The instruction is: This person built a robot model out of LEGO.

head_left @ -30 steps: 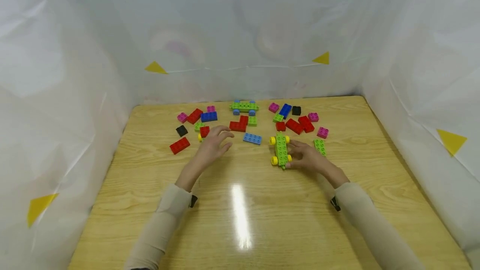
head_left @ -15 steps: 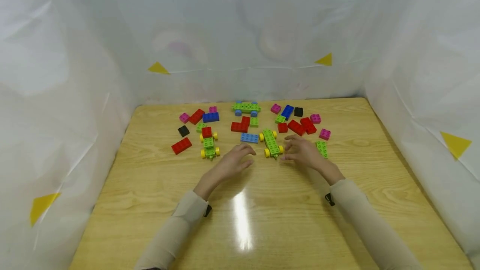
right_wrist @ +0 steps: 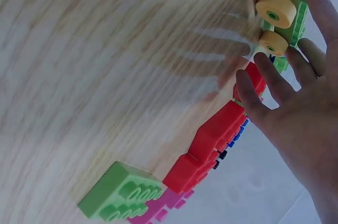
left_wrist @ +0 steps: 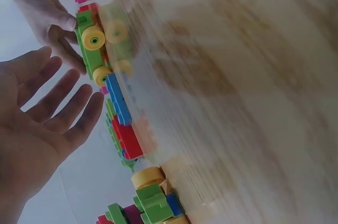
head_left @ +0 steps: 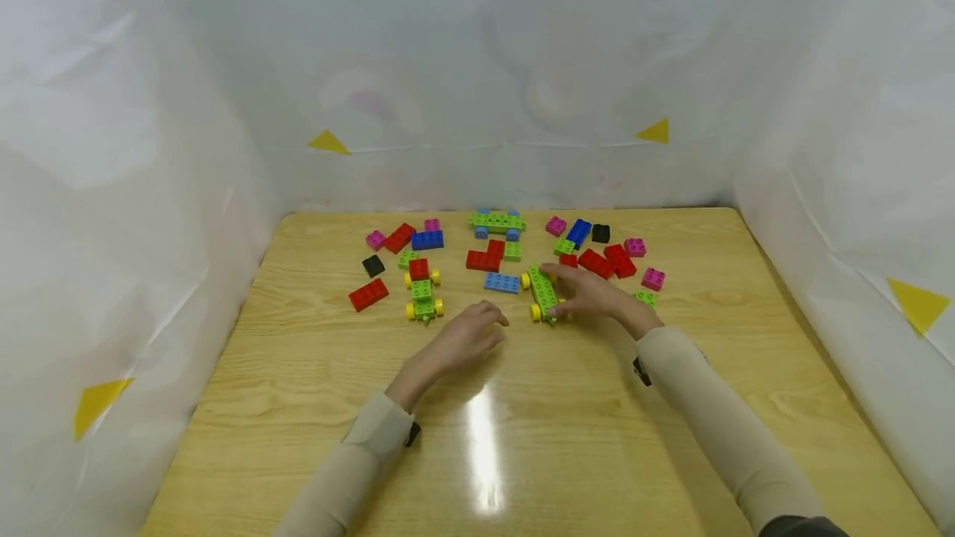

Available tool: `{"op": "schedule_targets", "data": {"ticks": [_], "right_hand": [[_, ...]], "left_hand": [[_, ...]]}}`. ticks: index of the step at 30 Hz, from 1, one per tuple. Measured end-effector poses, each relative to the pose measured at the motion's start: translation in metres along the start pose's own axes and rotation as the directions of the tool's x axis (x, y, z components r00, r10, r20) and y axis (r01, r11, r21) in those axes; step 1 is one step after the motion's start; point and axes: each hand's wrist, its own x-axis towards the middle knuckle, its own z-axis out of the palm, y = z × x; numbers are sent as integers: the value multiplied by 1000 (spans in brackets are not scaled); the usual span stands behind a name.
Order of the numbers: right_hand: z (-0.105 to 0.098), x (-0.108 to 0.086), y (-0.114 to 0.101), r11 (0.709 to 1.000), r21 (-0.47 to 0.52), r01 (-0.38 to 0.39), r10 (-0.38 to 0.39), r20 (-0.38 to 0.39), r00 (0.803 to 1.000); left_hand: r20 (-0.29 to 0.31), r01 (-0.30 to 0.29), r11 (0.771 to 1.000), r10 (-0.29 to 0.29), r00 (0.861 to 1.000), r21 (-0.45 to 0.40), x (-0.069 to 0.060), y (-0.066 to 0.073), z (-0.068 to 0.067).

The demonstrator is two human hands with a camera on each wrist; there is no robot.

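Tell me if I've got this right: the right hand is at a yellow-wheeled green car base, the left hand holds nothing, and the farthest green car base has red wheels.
Not quite: the farthest green car base has blue wheels, not red, as the head view shows. The right hand is at a yellow-wheeled green car base and the left hand holds nothing.

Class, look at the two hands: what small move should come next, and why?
Probably the left hand should pick up the light-blue brick: this hand holds nothing, and the brick lies just beyond it. The right hand is at the yellow-wheeled base, which carries no brick, while the car on the left already does.
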Motion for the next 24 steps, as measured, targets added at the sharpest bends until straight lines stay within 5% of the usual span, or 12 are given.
{"op": "schedule_targets", "data": {"ticks": [8,19,24], "right_hand": [[5,-7,-5,993,-122,8,-12,-35,999],[17,-19,-5,998,-59,12,-17,-85,996],[24,-24,-6,999,-23,35,-38,-110,993]], "left_hand": [[12,13,1000,-13,1000,-14,-3,-2,4],[5,37,998,-37,999,-43,4,-1,13],[-11,91,994,-92,996,-60,11,-3,20]]}}
